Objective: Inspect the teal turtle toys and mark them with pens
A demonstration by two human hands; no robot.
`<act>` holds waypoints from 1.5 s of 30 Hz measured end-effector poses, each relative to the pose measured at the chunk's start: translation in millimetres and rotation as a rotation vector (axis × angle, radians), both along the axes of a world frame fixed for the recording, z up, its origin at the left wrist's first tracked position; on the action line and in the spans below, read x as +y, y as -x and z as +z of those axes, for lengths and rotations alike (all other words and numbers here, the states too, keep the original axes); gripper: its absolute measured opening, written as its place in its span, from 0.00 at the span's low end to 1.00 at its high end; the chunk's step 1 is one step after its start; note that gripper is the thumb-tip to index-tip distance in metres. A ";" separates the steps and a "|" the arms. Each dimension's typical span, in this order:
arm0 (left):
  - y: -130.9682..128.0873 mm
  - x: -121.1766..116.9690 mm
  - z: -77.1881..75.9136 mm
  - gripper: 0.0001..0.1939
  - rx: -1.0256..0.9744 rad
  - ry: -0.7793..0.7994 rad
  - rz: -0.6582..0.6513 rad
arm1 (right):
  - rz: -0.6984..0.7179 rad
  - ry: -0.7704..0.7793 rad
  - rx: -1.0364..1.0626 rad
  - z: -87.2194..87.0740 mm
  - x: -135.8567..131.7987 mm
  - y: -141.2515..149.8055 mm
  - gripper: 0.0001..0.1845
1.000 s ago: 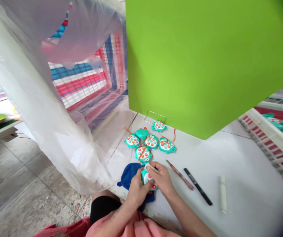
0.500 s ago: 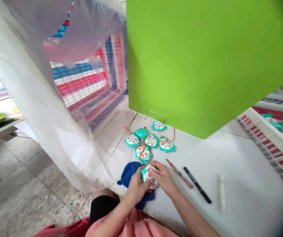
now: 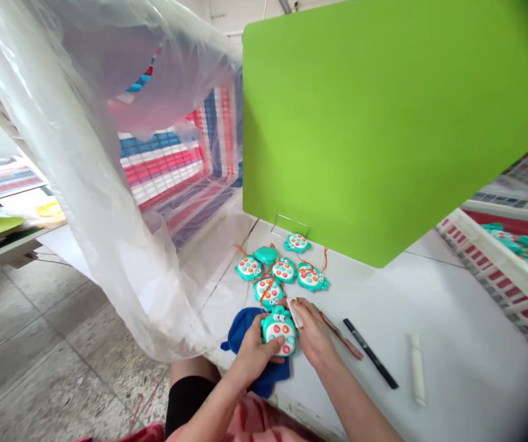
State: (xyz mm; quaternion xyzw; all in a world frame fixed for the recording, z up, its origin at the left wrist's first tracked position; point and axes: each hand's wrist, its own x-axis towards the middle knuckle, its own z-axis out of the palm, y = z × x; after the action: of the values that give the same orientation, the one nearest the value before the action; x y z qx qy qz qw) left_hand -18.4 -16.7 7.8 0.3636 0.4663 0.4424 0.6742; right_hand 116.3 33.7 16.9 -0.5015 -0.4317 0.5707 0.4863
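Fingers on the person's left hand (image 3: 255,353) are curled together around the lower left of a teal turtle-shaped toy (image 3: 279,331), holding it just above a crumpled blue cloth (image 3: 240,331). From where I'm watching, the fingers of the right hand (image 3: 314,328) are pressed together, with the thumb and forefinger pinching a small white pad (image 3: 295,312) right against the toy's upper right edge. I can't tell exactly how the fingertips sit behind the pad.

Just beyond the hands, five more turtle toys (image 3: 284,269) lie close together on the white table (image 3: 452,319), tangled in orange cord (image 3: 264,283), and one more (image 3: 266,255) lies face down among them. A bent wire stand (image 3: 290,226) sits at the foot of a lime-green board (image 3: 360,135).

To my right of the hands lie a red-handled tool (image 3: 340,334), a black marker (image 3: 369,353) and a white stick (image 3: 418,369). Clear plastic sheeting (image 3: 75,184) hangs to the left, with a striped tarp (image 3: 167,166) behind it. A crate of teal toys (image 3: 512,258) sits at the far right.
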 end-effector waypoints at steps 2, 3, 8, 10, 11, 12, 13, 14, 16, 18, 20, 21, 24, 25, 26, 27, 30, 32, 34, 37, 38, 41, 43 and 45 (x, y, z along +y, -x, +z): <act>1.6 -0.3 2.9 0.30 -0.034 0.021 0.008 | -0.011 -0.024 -0.071 -5.7 2.5 -9.3 0.19; 2.6 -0.4 4.2 0.31 -0.052 0.031 0.014 | -0.015 -0.040 -0.121 -8.9 4.0 -14.8 0.19; 6.4 -1.3 8.0 0.36 -0.123 0.049 0.045 | 0.040 -0.161 -0.417 -20.9 9.2 -41.2 0.16; 6.9 -1.5 8.4 0.36 -0.133 0.052 0.041 | 0.066 -0.221 -0.512 -22.7 8.2 -46.5 0.15; 7.0 -1.5 8.5 0.37 -0.134 0.055 0.039 | 0.074 -0.251 -0.554 -23.4 7.3 -47.9 0.15; 7.0 -1.4 8.6 0.37 -0.134 0.058 0.039 | 0.081 -0.280 -0.593 -24.1 6.5 -48.9 0.15; 7.0 -1.3 8.9 0.38 -0.134 0.061 0.039 | 0.083 -0.308 -0.630 -24.8 5.9 -49.8 0.16; 7.0 -1.0 9.4 0.39 -0.133 0.062 0.039 | 0.082 -0.332 -0.666 -25.5 5.7 -51.1 0.16; 6.7 -0.6 11.1 0.39 -0.124 0.059 0.038 | 0.067 -0.369 -0.736 -26.3 6.5 -57.3 0.17; 6.1 -0.8 13.7 0.39 -0.091 0.061 0.043 | 0.033 -0.387 -0.811 -25.6 8.0 -70.6 0.17; 5.2 -2.2 17.0 0.39 -0.013 0.067 0.050 | -0.010 -0.383 -0.896 -23.3 7.9 -91.6 0.17; 5.0 -3.5 18.7 0.38 0.054 0.059 0.049 | -0.031 -0.370 -0.941 -22.0 6.5 -104.3 0.17; 6.2 -9.3 23.3 0.31 0.383 -0.085 0.047 | -0.062 -0.295 -1.078 -20.0 -3.3 -143.3 0.16; 7.5 -11.3 24.1 0.28 0.520 -0.156 0.049 | -0.059 -0.262 -1.116 -20.7 -7.7 -154.5 0.16; 9.2 -13.1 24.2 0.26 0.657 -0.223 0.056 | -0.050 -0.229 -1.149 -22.2 -12.0 -164.0 0.15; 11.4 -14.4 23.4 0.25 0.779 -0.276 0.067 | -0.037 -0.198 -1.176 -24.3 -15.8 -171.6 0.14; 18.8 -15.6 16.0 0.26 0.988 -0.339 0.103 | 0.007 -0.138 -1.227 -32.1 -22.2 -183.9 0.13; 23.1 -14.9 9.1 0.27 1.007 -0.342 0.110 | 0.029 -0.135 -1.250 -36.1 -22.3 -186.4 0.13; 25.9 -14.4 3.2 0.28 1.002 -0.344 0.098 | 0.042 -0.146 -1.269 -37.7 -20.5 -186.6 0.12; 26.6 -15.4 -1.7 0.27 1.014 -0.365 0.100 | 0.044 -0.173 -1.292 -33.9 -15.6 -179.6 0.12; 26.3 -15.9 -2.5 0.27 1.023 -0.375 0.107 | 0.031 -0.194 -1.300 -30.4 -13.1 -173.4 0.13; 25.1 -17.1 -2.5 0.26 1.050 -0.398 0.114 | 0.038 -0.333 -1.279 -13.5 -1.3 -137.8 0.15; 25.4 -17.9 -0.7 0.27 1.063 -0.387 0.087 | 0.140 -0.454 -1.225 -0.2 10.2 -102.6 0.14; 26.5 -19.7 2.2 0.28 1.072 -0.362 0.058 | 0.252 -0.527 -1.179 10.7 23.1 -65.9 0.12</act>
State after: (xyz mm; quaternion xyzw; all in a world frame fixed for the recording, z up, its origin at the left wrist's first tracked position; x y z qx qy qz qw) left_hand -45.0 -36.4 10.0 0.6342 0.6700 0.2874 0.2575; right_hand 182.1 56.8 27.6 -0.5400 -0.8063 0.1282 0.2043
